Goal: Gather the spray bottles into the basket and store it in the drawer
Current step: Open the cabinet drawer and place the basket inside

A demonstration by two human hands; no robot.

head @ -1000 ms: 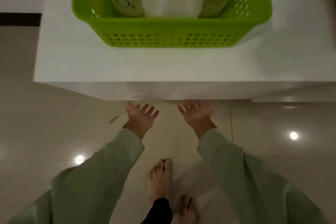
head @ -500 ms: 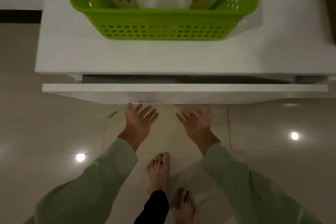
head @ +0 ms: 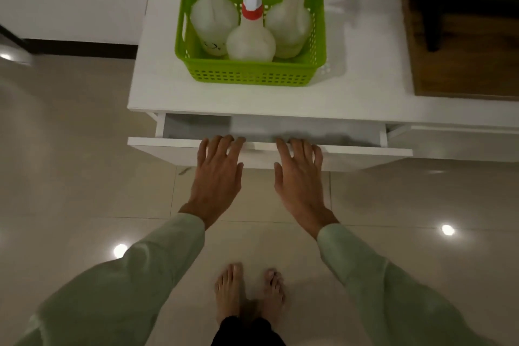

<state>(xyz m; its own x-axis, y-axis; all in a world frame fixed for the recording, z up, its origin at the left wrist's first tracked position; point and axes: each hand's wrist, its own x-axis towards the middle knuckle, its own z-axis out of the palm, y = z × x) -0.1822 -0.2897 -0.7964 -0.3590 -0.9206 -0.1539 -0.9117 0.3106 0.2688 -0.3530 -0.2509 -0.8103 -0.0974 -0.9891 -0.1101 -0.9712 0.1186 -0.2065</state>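
A green plastic basket (head: 250, 76) stands on the white cabinet top (head: 365, 78). Three translucent spray bottles stand upright in it: one with a yellow collar (head: 214, 22) on the left, one with a red collar (head: 250, 42) in front, one with a pink and blue head (head: 289, 25) on the right. Below, the white drawer (head: 168, 149) is pulled partly out, showing a strip of its grey inside. My left hand (head: 217, 174) and my right hand (head: 300, 177) lie palm down on the drawer front, fingers hooked over its top edge.
A dark wooden piece of furniture (head: 460, 59) adjoins the cabinet top on the right. Glossy beige floor tiles (head: 84, 177) lie in front, where my bare feet (head: 250, 292) stand. A dark skirting (head: 78, 48) runs along the wall on the left.
The drawer has slid further out. Both hands have turned from palm up under the drawer front to palm down over its top edge. The view has pulled back, showing the whole basket.
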